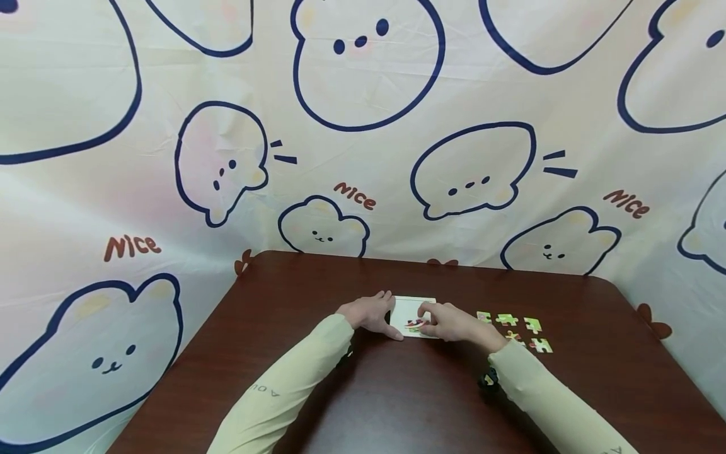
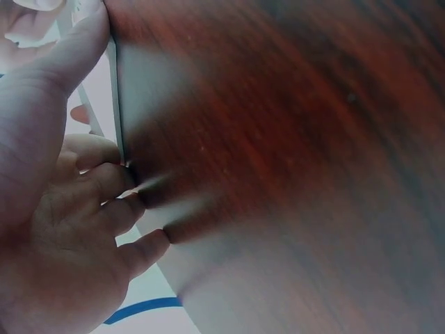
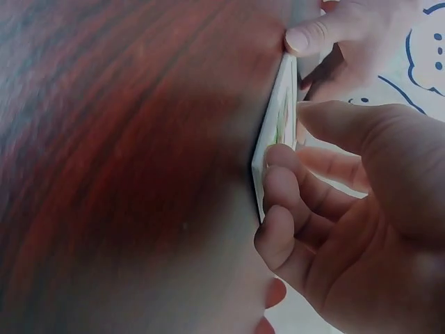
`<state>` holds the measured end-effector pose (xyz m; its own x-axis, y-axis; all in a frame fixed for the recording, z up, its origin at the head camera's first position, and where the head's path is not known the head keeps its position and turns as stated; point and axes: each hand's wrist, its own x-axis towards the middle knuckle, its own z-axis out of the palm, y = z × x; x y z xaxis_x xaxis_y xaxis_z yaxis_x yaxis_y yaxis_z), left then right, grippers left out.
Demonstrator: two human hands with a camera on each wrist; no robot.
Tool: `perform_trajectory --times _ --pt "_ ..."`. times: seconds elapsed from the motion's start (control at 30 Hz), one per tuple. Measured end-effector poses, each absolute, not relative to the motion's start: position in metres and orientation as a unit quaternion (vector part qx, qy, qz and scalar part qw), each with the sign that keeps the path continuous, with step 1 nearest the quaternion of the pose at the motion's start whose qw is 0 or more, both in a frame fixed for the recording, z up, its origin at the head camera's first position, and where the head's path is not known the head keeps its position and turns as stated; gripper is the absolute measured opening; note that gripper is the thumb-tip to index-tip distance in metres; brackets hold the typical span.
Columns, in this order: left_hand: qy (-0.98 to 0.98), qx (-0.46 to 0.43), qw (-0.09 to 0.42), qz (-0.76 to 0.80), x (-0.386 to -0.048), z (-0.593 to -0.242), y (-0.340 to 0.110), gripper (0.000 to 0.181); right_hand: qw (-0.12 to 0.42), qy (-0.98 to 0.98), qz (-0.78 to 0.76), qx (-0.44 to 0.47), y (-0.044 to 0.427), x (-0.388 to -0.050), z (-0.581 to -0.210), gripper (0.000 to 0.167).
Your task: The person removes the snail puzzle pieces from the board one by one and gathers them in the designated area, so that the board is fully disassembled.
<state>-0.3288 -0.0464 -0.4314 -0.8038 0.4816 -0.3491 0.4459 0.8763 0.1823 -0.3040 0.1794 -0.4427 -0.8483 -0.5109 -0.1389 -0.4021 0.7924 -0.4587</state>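
A white puzzle board [image 1: 404, 310] with a raised rim lies on the table, a small colourful patch of puzzle pieces [image 1: 413, 325] at its lower right. My left hand [image 1: 371, 313] steadies the board's left side, fingers spread forward; its thumb [image 3: 306, 38] rests at the near corner in the right wrist view. Over the board's right part, my right hand [image 1: 454, 323] curls its fingers, thumb and forefinger about a colourful piece on the board. Its fingertips mostly hide that piece. In the right wrist view the other fingers [image 3: 281, 191] bend against the board's edge.
Several loose green and yellow puzzle pieces [image 1: 507, 320] lie to the right of the board, some partly behind my right forearm. Dark brown wood makes up the table [image 1: 317, 284]. Behind it hangs a pale cloth [image 1: 386, 157] printed with cartoon bears.
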Motion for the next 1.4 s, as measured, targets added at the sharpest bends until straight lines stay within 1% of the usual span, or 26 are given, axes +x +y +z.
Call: perform_trajectory --times 0.07,0.3,0.47,0.7,0.97,1.2,1.4 --pt "0.949 0.242 0.195 0.047 -0.329 -0.431 -0.047 0.104 0.125 0.938 -0.212 -0.242 0.176 -0.305 -0.444 0.021" --pt "0.948 0.243 0.198 0.050 -0.331 -0.430 -0.048 0.105 0.138 0.943 -0.199 -0.227 0.166 -0.308 -0.443 0.022" --pt "0.949 0.241 0.198 0.050 -0.331 -0.430 -0.047 0.104 0.148 0.944 -0.192 -0.222 0.164 -0.308 -0.441 0.020" --pt "0.948 0.242 0.200 0.047 -0.331 -0.431 -0.047 0.104 0.147 0.944 -0.190 -0.225 0.163 -0.308 -0.442 0.015" --pt "0.948 0.243 0.201 0.053 -0.330 -0.433 -0.045 0.103 0.134 0.946 -0.191 -0.225 0.164 -0.308 -0.445 0.016" --pt "0.948 0.244 0.197 0.057 -0.330 -0.432 -0.045 0.103 0.091 0.953 -0.180 -0.227 0.163 -0.309 -0.445 0.020" --pt "0.947 0.244 0.199 0.061 -0.330 -0.432 -0.046 0.102 0.098 0.954 -0.179 -0.218 0.159 -0.306 -0.443 0.024"
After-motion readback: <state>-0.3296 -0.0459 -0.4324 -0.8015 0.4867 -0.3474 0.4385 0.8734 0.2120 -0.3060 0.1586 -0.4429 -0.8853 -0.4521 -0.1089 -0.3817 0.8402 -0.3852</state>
